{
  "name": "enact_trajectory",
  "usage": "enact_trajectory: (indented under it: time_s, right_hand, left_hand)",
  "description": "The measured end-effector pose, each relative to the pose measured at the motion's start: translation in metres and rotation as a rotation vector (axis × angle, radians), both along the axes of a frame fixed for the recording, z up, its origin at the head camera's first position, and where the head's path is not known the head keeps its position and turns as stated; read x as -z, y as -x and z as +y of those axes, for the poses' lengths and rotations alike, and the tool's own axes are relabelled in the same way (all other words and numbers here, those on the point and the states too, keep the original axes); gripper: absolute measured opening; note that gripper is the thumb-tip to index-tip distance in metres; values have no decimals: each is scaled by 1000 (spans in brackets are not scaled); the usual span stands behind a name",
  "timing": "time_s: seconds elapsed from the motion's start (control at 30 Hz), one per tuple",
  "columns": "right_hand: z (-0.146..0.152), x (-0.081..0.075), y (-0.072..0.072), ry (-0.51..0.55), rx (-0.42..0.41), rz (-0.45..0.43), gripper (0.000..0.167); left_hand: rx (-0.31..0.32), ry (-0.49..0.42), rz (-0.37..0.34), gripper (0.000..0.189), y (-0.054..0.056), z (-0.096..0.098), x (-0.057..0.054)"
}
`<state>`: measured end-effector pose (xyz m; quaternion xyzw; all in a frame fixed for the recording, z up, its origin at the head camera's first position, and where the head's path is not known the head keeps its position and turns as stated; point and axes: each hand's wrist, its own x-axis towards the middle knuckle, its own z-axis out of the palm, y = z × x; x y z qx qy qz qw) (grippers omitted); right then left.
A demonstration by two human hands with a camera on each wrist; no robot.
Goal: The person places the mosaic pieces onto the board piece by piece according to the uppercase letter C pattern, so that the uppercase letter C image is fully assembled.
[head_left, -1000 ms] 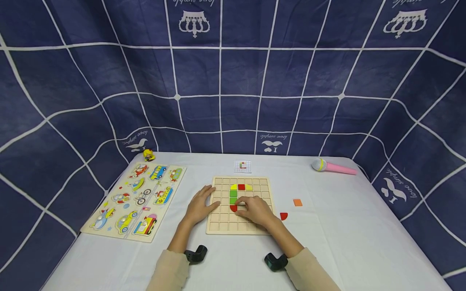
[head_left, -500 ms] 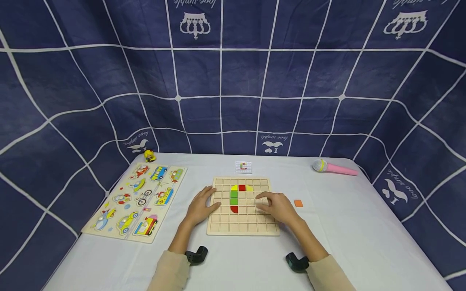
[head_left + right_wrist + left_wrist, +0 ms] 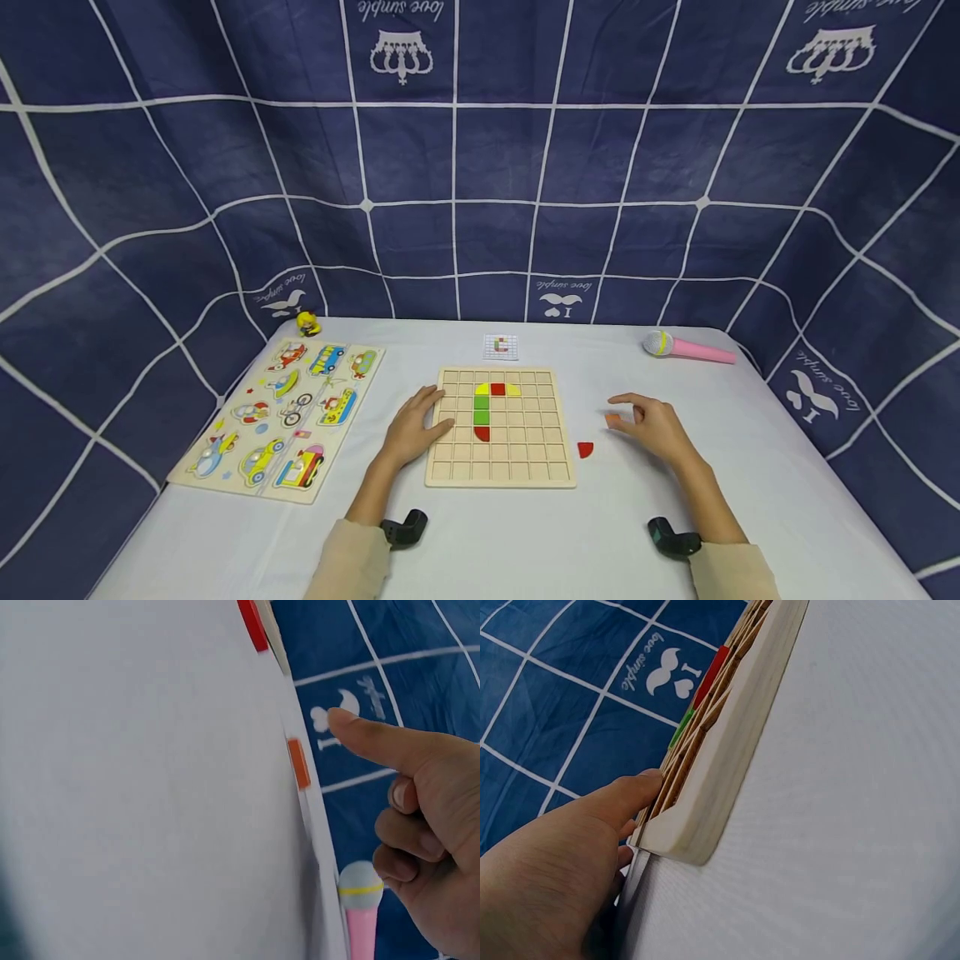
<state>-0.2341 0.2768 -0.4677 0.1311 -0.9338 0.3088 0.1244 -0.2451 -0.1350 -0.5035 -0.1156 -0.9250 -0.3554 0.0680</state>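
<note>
My left hand (image 3: 411,427) rests at the left edge of a wooden grid board (image 3: 525,468), its thumb lying on the rim. Seated in the board are two yellow quarter-rounds (image 3: 482,389), a red square (image 3: 498,389), two green squares (image 3: 482,410) and a red quarter-round (image 3: 482,433). To the board's right, my right hand (image 3: 654,427) hovers by an orange square tile (image 3: 299,763), thumb and index finger apart. In the right wrist view the tile lies on the cloth, clear of the thumb. A loose red quarter-round (image 3: 585,450) sits between board and hand.
Behind the board lies a small pattern card (image 3: 501,347). A vehicle puzzle board (image 3: 281,417) takes up the left side, with a yellow figurine (image 3: 307,323) beyond it. At back right rests a pink toy microphone (image 3: 693,350). A blue curtain (image 3: 495,150) encloses the white-covered table.
The right hand has left the red quarter-round seated in the board and travelled right, past the loose red piece, to the orange tile. My left hand stays put.
</note>
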Motion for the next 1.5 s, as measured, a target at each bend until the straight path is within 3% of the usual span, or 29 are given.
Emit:
enact_trajectory:
  time_s: [0.3, 0.5, 0.8, 1.2, 1.5]
  right_hand:
    - [26, 12, 0, 14, -5, -143, 37]
    - [26, 18, 0, 35, -37, -117, 32]
    - [16, 17, 2, 20, -17, -81, 25]
    - [-46, -7, 0, 49, -60, -32, 26]
    - [-100, -11, -2, 56, -119, 1, 27]
  left_hand:
    - [-1, 6, 0, 62, 1, 0, 0]
    - [4, 7, -3, 62, 0, 0, 1]
    - [2, 0, 5, 62, 1, 0, 2]
    - [1, 14, -18, 63, 1, 0, 2]
    - [-1, 13, 1, 62, 1, -1, 1]
